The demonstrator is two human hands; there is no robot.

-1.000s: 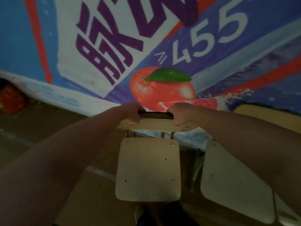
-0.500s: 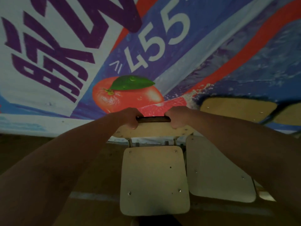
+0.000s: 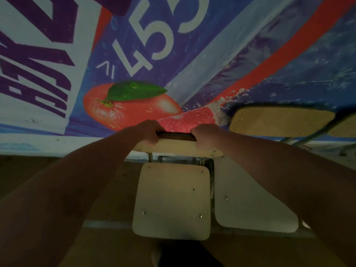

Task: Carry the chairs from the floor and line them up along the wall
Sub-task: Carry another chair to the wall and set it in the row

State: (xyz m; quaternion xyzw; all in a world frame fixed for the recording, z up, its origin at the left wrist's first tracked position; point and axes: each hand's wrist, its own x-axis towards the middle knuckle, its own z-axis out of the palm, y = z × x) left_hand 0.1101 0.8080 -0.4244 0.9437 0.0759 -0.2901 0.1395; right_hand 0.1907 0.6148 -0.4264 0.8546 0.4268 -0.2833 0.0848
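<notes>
Left hand (image 3: 148, 132) and right hand (image 3: 205, 136) grip the chair (image 3: 171, 201) by its backrest, fingers curled over the dark top edge. A second chair (image 3: 250, 205) stands just right of it, partly behind the right forearm (image 3: 279, 170); a fruit-printed banner (image 3: 134, 54) fills the upper frame. The held chair sits lower centre, its pale screw-dotted seat running from banner to bottom edge, backrest toward the banner; whether its legs touch the floor (image 3: 38, 170) is unclear.

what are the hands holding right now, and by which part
A chair, by the top edge of its backrest. The left hand grips the left end of that edge and the right hand the right end.
</notes>
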